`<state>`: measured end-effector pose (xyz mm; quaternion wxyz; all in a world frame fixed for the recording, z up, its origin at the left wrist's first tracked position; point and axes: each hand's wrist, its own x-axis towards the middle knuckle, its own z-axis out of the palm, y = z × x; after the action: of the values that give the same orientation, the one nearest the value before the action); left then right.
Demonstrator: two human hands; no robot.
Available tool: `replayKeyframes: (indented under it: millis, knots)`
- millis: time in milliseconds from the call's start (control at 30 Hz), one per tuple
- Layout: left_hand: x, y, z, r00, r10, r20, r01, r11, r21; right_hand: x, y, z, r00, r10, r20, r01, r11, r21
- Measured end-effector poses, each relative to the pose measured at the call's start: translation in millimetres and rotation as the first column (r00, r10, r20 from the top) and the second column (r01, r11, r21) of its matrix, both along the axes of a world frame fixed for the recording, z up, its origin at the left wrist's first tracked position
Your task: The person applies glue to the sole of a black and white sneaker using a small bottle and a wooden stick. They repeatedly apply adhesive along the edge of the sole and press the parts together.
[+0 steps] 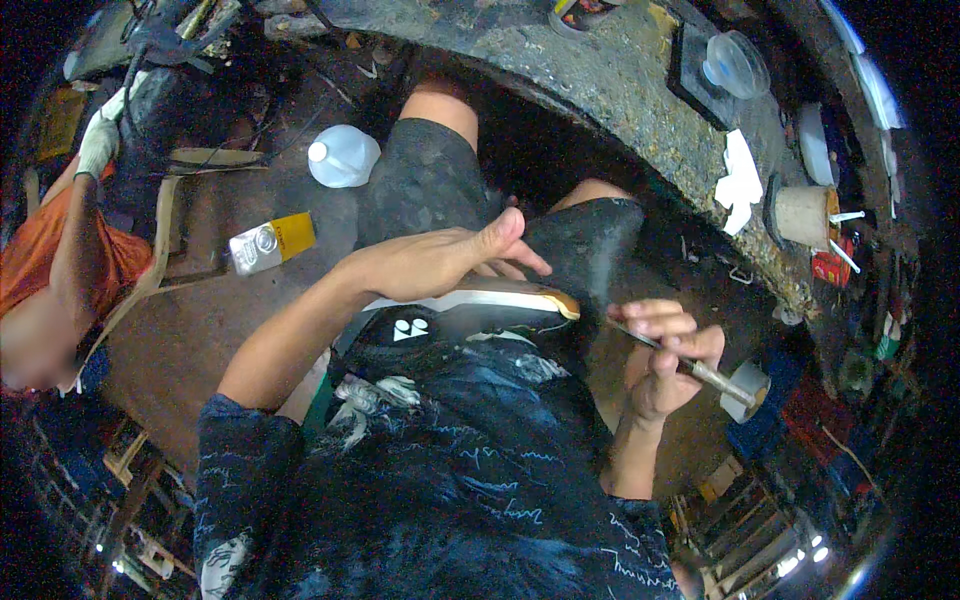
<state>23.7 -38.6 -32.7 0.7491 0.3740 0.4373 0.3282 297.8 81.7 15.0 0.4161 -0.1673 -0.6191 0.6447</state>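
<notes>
from afar i watched the left hand (455, 260), loosely spread, over the shoe (470, 299) at the belly-side edge of the lap (425, 180), its grip unclear; the right hand (675, 350) pinched a tool (712, 376) off the toe (567, 304). bracing the shoe, i judged, would steady work.

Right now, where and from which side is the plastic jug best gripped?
Probably by the end with the white cap, coming from the left: the jug looks narrower there and the cap faces left, while the dark shorts lie close on its right.
</notes>
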Motion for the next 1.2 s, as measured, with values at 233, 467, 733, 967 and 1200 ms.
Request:
replayKeyframes:
  millis: [233,467,733,967,1200]
  knots:
    - [0,4,2,0.989,0.045,0.142,-0.017,0.982,-0.191,-60,52,31,0.7,-0.277,0.658,-0.04,0.905,0.423]
    - [4,-7,-4,0.962,0.267,0.055,-0.246,0.937,-0.249,-177,161,0,0.325,-0.598,0.732,-0.306,0.666,0.68]
    - [-4,-22,-7,0.922,0.375,0.093,-0.347,0.91,-0.228,-150,104,6,0.616,-0.607,0.502,-0.093,0.577,0.812]
    - [-3,-31,-13,0.777,0.624,0.085,-0.569,0.754,-0.328,-51,0,-25,0.68,0.46,0.571,-0.437,0.879,-0.189]
    - [-102,-43,-84,0.381,0.613,-0.693,-0.411,0.783,0.467,-31,-6,-14,0.76,0.173,0.626,-0.215,0.977,-0.009]
